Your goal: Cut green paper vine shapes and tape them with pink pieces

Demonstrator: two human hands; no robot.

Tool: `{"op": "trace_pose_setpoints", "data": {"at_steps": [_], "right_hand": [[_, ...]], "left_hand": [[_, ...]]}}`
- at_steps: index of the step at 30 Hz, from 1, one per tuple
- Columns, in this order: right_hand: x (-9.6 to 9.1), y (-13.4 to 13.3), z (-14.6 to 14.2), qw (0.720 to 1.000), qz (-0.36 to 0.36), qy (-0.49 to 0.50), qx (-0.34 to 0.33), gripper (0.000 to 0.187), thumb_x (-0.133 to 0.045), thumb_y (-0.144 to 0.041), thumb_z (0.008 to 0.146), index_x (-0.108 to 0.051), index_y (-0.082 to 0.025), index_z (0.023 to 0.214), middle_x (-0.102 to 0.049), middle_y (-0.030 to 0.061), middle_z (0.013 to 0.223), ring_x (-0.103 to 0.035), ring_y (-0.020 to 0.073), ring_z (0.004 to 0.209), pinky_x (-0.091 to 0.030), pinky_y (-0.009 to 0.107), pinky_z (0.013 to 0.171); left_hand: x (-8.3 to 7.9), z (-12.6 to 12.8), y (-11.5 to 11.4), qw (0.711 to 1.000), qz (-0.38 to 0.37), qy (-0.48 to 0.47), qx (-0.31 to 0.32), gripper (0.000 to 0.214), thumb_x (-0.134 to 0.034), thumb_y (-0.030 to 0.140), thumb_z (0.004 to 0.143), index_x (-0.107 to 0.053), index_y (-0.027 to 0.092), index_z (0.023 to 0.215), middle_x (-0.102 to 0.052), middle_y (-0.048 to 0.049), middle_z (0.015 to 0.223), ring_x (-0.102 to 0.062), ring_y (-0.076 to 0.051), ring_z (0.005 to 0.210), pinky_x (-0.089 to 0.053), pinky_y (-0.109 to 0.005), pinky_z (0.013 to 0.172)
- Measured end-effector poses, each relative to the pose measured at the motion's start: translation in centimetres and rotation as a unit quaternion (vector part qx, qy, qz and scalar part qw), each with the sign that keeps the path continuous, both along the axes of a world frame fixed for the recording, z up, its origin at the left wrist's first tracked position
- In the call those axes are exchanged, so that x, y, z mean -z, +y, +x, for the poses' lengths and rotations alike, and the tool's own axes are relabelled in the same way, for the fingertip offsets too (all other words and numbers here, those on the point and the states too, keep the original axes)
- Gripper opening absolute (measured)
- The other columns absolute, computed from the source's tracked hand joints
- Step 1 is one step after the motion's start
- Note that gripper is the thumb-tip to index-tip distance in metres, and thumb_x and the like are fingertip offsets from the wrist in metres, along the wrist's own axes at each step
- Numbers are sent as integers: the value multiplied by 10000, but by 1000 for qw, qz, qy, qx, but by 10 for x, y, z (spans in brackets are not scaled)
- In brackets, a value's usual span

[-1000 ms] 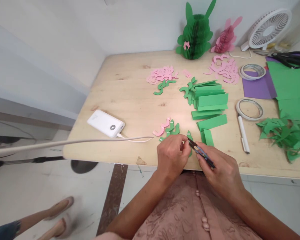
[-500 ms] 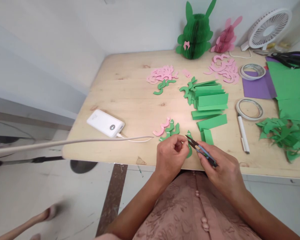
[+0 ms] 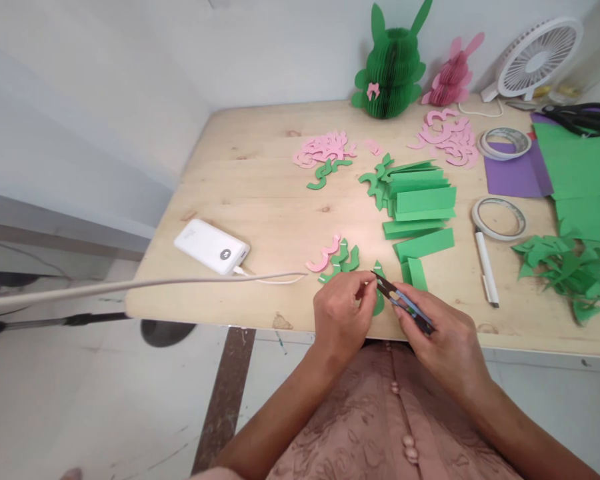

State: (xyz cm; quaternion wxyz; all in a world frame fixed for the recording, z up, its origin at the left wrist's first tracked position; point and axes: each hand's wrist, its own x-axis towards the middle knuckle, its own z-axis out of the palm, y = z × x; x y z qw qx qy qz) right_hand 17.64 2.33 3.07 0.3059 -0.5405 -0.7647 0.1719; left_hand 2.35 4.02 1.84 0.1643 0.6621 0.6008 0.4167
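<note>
My right hand (image 3: 443, 327) is closed around small thread snips (image 3: 410, 308) with dark blades and a bluish handle. Their blade tips meet the fingertips of my left hand (image 3: 343, 307), which is pinched; whatever it holds is too small or hidden to name. Beneath the blades lies a green paper cutout (image 3: 379, 303) with a white strip on it. Just beyond my left hand are curved green cutouts (image 3: 347, 259), some bearing white strips, and a wavy pink cutout (image 3: 324, 257).
Folded green strips (image 3: 425, 203) lie ahead, with a pink cutout pile (image 3: 325, 148) behind. Tape rolls (image 3: 500, 237), a white marker (image 3: 487, 270) and green scraps (image 3: 570, 273) are rightward. A power bank (image 3: 211, 245) and cable (image 3: 130, 288) are leftward; a green paper rabbit (image 3: 390, 70) stands behind.
My left hand has turned slightly, its fingers drawn closer over the blade tips. The snips have barely shifted. A person's foot at lower left has mostly left the view.
</note>
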Motion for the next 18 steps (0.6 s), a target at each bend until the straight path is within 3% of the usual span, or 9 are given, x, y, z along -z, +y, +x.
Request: {"op": "trace_pose_setpoints", "data": {"at_steps": [8, 18], "right_hand": [[2, -2, 0, 1000, 6, -20, -15, 237, -497, -185, 912, -643, -131, 1091, -739, 102, 1044, -717, 202, 898, -582, 279, 740], [5, -2, -1, 999, 22, -17, -24, 260, -505, -172, 915, -626, -142, 1143, -742, 85, 1031, -713, 188, 912, -580, 292, 797]], "left_hand": [[0, 0, 0, 998, 44, 45, 10, 137, -536, 133, 857, -645, 160, 777, -688, -17, 675, -597, -121, 575, -451, -234, 602], [-1, 3, 2, 997, 21, 67, -17, 135, -540, 106, 791, -639, 173, 728, -593, 25, 550, -530, -105, 503, -383, -220, 526]]}}
